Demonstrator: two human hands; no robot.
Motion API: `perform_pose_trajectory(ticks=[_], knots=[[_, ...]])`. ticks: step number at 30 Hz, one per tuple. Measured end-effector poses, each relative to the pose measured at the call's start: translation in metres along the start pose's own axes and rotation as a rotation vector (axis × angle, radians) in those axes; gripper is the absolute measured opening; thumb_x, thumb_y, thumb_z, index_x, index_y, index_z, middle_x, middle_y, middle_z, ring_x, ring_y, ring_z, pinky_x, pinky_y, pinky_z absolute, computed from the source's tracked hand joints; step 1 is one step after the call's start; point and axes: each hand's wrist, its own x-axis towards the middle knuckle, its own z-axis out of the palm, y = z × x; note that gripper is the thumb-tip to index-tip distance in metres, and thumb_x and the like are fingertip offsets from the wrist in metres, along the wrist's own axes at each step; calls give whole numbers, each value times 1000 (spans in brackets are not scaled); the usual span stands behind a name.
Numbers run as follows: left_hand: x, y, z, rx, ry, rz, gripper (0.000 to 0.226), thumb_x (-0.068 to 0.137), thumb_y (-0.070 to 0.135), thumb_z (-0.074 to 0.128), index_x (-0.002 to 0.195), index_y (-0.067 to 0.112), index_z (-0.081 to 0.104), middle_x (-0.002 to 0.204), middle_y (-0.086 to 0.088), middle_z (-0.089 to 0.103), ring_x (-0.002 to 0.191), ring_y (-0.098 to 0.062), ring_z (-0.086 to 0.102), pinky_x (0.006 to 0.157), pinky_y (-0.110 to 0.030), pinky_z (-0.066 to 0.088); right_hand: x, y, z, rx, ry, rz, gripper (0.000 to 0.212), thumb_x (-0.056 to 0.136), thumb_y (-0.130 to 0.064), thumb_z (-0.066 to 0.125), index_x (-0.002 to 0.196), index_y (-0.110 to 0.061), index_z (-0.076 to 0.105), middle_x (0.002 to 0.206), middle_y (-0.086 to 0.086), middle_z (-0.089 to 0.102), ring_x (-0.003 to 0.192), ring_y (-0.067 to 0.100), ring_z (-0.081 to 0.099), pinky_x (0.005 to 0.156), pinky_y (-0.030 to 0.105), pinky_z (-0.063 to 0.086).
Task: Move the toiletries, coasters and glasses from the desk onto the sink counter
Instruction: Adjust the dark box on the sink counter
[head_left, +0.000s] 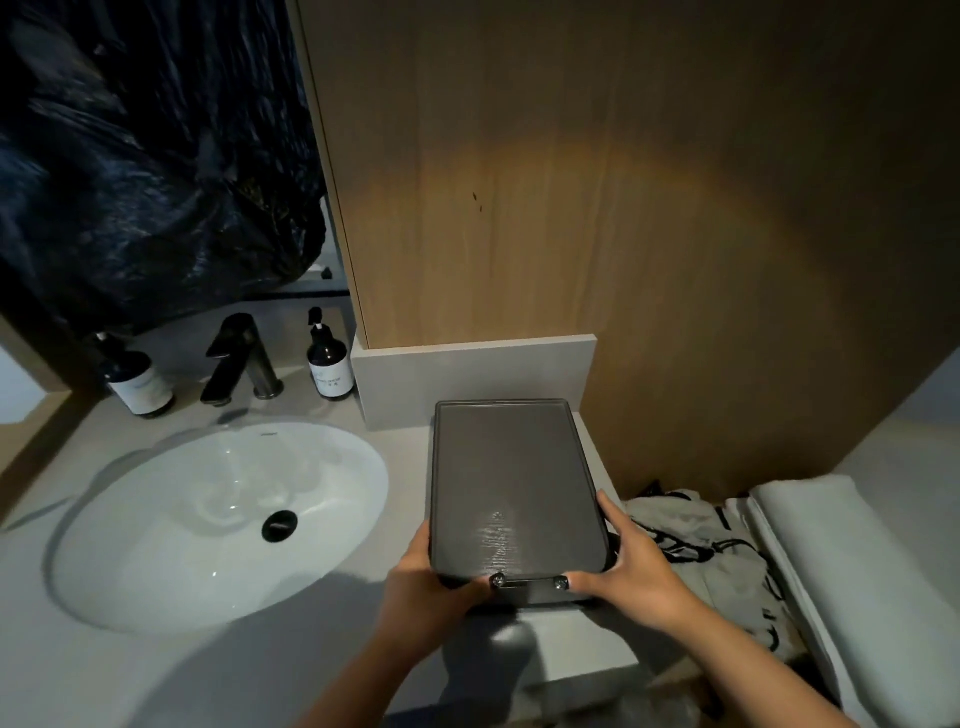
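A: Hands status? Left hand (426, 571) and right hand (631, 558)?

B: Both gripping the near end of the dark tray (514, 483), fingers curling round its corners, thumbs by the metal handle (529, 582).

A: Tray location?

B: Sitting lengthwise on the tabletop (322, 654), right of the sink (208, 519). Faucet (239, 358) and two pump bottles (136, 382) (328, 364) standing behind the basin.
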Motion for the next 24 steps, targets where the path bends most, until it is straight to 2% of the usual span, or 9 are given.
perform_pose_trajectory(ticks=[4,6,9,11,13,16,20,22,24], knots=[[3,4,19,-56,46,-57,68,48,37,81,113,37,59,96,22,71,90,4,66,81,-20,53,13,6,-18,-10,-47,-41,95,65,-1,84,129,-37,22,107,-33,43,94,-13,51,75,-4,38],[7,5,22,-49,59,-64,68,51,33,84,114,37,59,96,21,72,89,5,66,79,-18,53,20,7,-22,-15,-60,-54,94,65,-2,84,128,-39,23,110,-29,47,98,-9,51,79,-3,38],[16,8,24,-54,68,-51,67,53,29,86,115,35,60,98,19,73,90,3,67,77,-16,52,30,9,-26,17,-82,-39,103,65,-5,85,143,-30,24,122,-18,52,110,-1,53,94,9,40],[19,10,24,-50,70,-35,65,55,29,86,114,35,59,99,21,72,92,0,68,82,-19,53,35,11,-26,39,-85,-25,102,65,-1,84,142,-29,23,116,-21,52,104,-3,55,89,6,41],[21,12,23,-33,72,-14,62,59,25,87,114,35,59,97,26,70,91,3,66,82,-16,52,40,11,-26,47,-86,-15,107,64,-3,85,147,-24,22,123,-19,51,110,-3,51,93,7,39],[26,14,22,-5,72,36,62,63,20,87,117,29,58,97,28,68,90,6,65,79,-14,52,47,10,-28,7,-85,-34,117,60,-18,90,151,-18,15,144,-11,39,127,1,38,107,18,32],[32,19,22,-57,50,61,64,63,2,85,117,24,58,98,21,71,90,8,64,72,-7,48,56,11,-30,-90,-108,-66,128,44,-60,87,150,-31,20,147,-19,35,135,1,34,113,32,34],[33,18,23,-114,48,56,66,59,-3,85,115,22,59,101,17,73,94,5,66,76,-9,49,61,16,-31,-120,-124,-64,129,44,-61,88,150,-34,19,144,-19,42,133,4,40,109,37,40],[32,16,25,-137,55,54,68,51,11,85,113,21,59,102,13,74,96,-1,68,80,-14,52,65,17,-32,-141,-139,-57,131,43,-61,89,150,-35,17,145,-18,40,134,4,39,110,38,40]])
